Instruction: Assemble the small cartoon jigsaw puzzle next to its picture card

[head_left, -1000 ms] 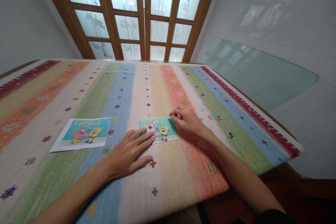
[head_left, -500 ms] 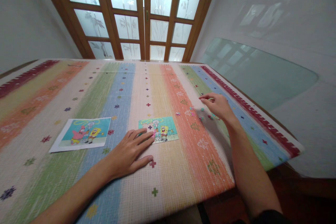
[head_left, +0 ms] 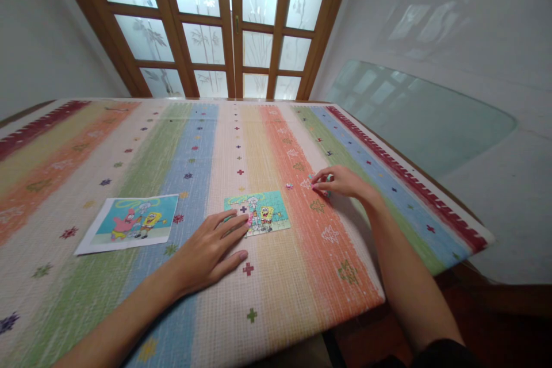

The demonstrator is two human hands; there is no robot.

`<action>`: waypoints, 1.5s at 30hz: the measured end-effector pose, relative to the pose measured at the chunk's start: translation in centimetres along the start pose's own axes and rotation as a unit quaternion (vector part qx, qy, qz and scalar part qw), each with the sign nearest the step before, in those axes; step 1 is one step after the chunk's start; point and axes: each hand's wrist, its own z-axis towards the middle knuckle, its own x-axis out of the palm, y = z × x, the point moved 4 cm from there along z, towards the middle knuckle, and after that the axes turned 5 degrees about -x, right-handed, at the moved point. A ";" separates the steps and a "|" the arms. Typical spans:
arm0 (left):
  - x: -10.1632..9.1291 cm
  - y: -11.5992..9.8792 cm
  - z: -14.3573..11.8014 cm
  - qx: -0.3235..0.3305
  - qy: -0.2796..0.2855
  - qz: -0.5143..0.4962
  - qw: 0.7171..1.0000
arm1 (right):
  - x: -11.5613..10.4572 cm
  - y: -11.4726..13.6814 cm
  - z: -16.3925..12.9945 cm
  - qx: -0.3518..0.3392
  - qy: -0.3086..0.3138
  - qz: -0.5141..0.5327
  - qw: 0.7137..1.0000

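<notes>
The small jigsaw puzzle (head_left: 257, 213) lies flat on the striped tablecloth (head_left: 129, 149), near the middle of the table, with a gap showing in its left part. The left hand (head_left: 210, 250) rests open and flat on the cloth, its fingertips (head_left: 241, 220) touching the puzzle's near-left edge and seeming to steady it. The right hand (head_left: 340, 181) is to the right of the puzzle, well apart from it, fingers curled down among the loose pieces (head_left: 321, 184) scattered on the cloth; it looks pinched on one piece, though the piece itself is too small to make out.

The step in hand appears to be picking a loose piece. Any next move would call for a fine pinch and for matching the piece's shape and colours to the gap.

To the left, well apart from the puzzle, lies a printed picture (head_left: 129, 223) of the same cartoon scene. One stray piece (head_left: 288, 186) sits just beyond the puzzle's far-right corner. The tablecloth's small coloured marks resemble pieces and could confuse the search. Wooden glazed doors (head_left: 233, 23) stand beyond the far edge of the table.
</notes>
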 end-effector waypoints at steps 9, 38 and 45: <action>-0.1 -0.2 0.0 0.019 -0.016 0.012 1.000 | 1.0 0.3 0.3 -0.001 -0.012 -0.019 1.000; -2.1 0.2 0.1 0.036 -0.132 0.050 0.989 | 6.5 8.8 0.3 -0.130 0.049 0.197 0.971; -1.4 -0.6 0.3 0.039 -0.089 0.008 0.995 | 10.7 14.2 -0.7 -0.222 0.033 0.179 0.958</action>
